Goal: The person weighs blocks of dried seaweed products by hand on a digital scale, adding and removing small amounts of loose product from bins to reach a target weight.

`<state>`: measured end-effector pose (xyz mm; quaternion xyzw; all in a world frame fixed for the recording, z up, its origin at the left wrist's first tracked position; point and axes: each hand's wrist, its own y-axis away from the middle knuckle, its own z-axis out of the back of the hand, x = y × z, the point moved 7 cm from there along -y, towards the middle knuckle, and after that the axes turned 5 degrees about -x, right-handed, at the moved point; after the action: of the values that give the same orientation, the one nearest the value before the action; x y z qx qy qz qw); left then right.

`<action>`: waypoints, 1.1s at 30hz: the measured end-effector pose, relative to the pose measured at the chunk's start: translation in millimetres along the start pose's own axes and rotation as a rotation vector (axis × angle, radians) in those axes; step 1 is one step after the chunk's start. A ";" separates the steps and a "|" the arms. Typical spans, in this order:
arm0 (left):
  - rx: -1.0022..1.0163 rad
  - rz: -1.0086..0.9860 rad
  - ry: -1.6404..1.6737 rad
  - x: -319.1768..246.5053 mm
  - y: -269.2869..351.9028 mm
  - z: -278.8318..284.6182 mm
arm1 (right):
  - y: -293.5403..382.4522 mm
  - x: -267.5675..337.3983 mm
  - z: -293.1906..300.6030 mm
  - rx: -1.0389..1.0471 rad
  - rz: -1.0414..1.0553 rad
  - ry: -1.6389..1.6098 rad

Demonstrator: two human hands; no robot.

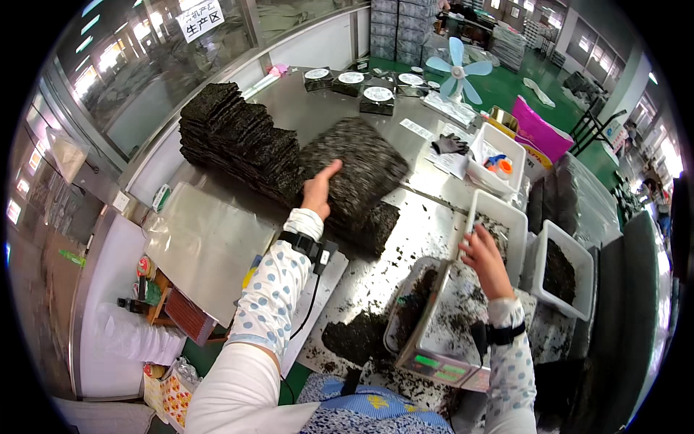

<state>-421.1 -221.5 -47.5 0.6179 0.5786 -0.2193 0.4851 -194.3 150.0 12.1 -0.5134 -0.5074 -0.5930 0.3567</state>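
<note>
My left hand [320,190] grips the edge of a dark, square, blurred sheet [355,163] that looks like dried seaweed, thumb on top. The sheet is held over the near end of a long row of stacked dark sheets [238,141]. More such sheets [379,228] lie below it. My right hand [485,255] is raised over the metal plate of a digital scale [450,320], fingers apart, holding nothing. Dark flakes are scattered on the plate. Left of the scale stands a shallow tray [412,304] of dark scraps, beside a loose heap of flakes [355,336].
White plastic bins [501,211] stand at the right, one holding dark flakes [558,271]. A blue-bladed fan [457,69], a grey glove [450,144] and several black packages with round labels [378,97] are at the back. Clear plastic sheeting [209,244] lies at the left.
</note>
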 end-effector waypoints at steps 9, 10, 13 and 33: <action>-0.513 0.129 -0.018 6.5 -86.9 94.5 | 56.1 -6.0 2.4 0.020 -0.026 0.079; -0.446 0.083 -0.014 11.4 -99.5 103.9 | 62.5 -6.9 9.1 0.004 -0.026 0.080; -0.502 0.106 -0.059 27.3 -115.6 121.5 | 83.4 -14.2 34.0 -0.077 -0.038 0.049; -0.337 -0.608 -0.534 -41.1 -38.6 153.2 | 379.7 71.5 276.1 -1.327 0.485 0.766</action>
<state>-422.1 -378.3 -93.0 0.2535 0.6162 -0.4065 0.6252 216.8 336.8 159.3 -0.4751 0.2342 -0.8119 0.2455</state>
